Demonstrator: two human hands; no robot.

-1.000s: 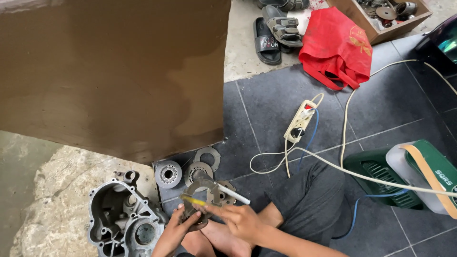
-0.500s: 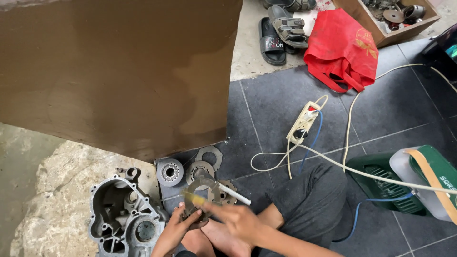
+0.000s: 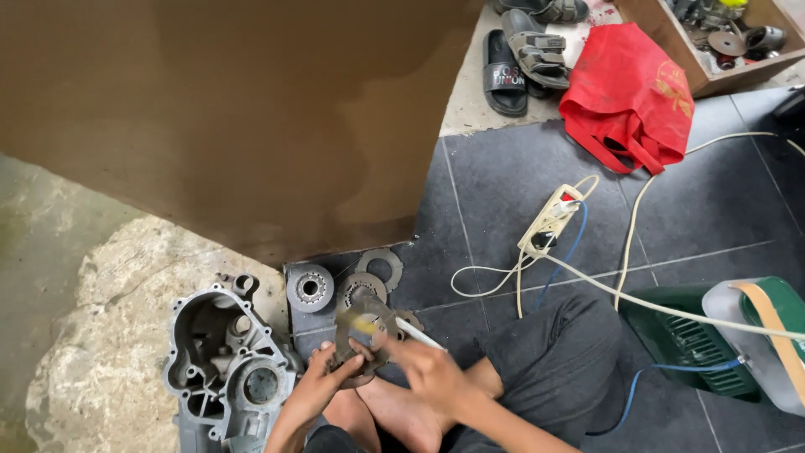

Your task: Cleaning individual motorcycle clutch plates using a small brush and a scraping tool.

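My left hand (image 3: 323, 384) grips a round, dirty metal disc part (image 3: 359, 331) by its lower edge, holding it upright over my lap. My right hand (image 3: 432, 369) holds a thin white-handled tool (image 3: 417, 335) with a yellow tip against the disc's face. Just beyond the disc lie a small toothed gear hub (image 3: 309, 288) and two flat metal rings (image 3: 380, 268) on the dark tile floor.
A grey engine case (image 3: 225, 363) sits at my left on rough concrete. A large brown board (image 3: 226, 117) covers the upper left. A white power strip (image 3: 549, 220) with cords, a red bag (image 3: 633, 92), sandals (image 3: 520, 54), a wooden parts box (image 3: 713, 38) and a green machine (image 3: 721, 344) lie right.
The view has shifted slightly. My hands stay on the disc, with the tool moving a little across its face.
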